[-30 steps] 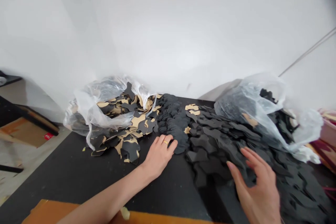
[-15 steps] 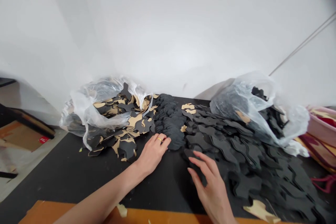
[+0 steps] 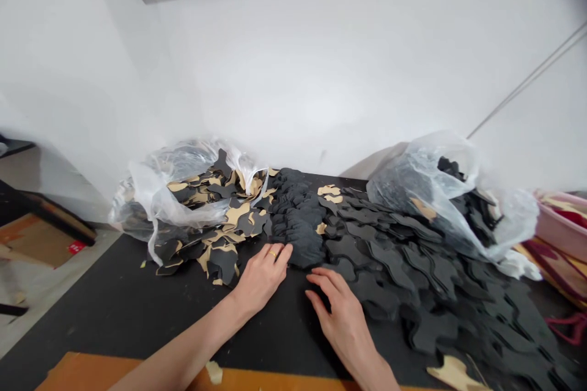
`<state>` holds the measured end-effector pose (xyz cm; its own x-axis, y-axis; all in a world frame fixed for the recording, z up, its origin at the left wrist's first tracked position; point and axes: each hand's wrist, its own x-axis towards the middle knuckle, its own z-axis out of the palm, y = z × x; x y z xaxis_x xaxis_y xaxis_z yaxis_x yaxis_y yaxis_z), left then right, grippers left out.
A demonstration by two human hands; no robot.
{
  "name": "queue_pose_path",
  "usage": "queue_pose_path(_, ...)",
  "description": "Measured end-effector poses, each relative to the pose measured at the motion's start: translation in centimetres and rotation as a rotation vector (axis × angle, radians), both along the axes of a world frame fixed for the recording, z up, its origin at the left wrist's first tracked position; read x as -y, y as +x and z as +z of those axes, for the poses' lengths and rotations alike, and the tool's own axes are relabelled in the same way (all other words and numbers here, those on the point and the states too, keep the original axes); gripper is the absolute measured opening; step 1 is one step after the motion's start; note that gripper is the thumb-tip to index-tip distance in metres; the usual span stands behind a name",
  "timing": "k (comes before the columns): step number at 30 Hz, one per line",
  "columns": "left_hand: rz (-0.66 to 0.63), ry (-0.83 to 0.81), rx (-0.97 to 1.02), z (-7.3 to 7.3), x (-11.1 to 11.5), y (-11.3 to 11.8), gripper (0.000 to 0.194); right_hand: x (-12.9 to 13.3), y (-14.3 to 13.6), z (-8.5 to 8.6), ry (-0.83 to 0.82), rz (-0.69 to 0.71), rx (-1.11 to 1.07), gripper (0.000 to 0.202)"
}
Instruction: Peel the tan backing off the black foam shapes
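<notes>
A long row of overlapping dark wavy-edged flat pieces (image 3: 305, 235) runs from the wall toward me. My left hand (image 3: 263, 275) is at its near left end, fingers slightly bent and laid close to the pieces; the thumb is hidden. Just right of the row's near end hovers my right hand (image 3: 337, 311), its thumb and fingers apart with nothing visible between them. Beside it spreads a wide layer of stacked black wavy pieces (image 3: 426, 263). To the left lies a heap of black and tan cut pieces (image 3: 224, 235).
A clear plastic bag (image 3: 160, 201) spills pieces at the left. Another plastic bag (image 3: 403, 180) holds black pieces at the right, near a pink bin (image 3: 562, 226). Tan scraps (image 3: 330, 191) lie about the black tabletop (image 3: 114, 311). An orange-brown board (image 3: 275, 380) lines the front.
My right hand has moved left, away from the black pieces and toward the row's near end. My left hand has shifted slightly down and left. The view has tilted a little.
</notes>
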<state>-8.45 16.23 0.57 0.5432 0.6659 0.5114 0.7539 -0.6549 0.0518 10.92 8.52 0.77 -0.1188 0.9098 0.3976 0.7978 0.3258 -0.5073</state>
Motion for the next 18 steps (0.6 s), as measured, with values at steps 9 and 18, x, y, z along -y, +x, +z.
queue_pose_path(9, -0.001, -0.01, 0.078, 0.5, -0.3, -0.3, 0.041, 0.1, 0.2, -0.2, 0.0, -0.002, -0.084, 0.018)
queue_pose_path(18, -0.084, -0.101, 0.109, 3.4, 4.7, -1.3, 0.036, 1.2, 0.0, 1.2, -0.189, 0.011, -0.516, 0.032)
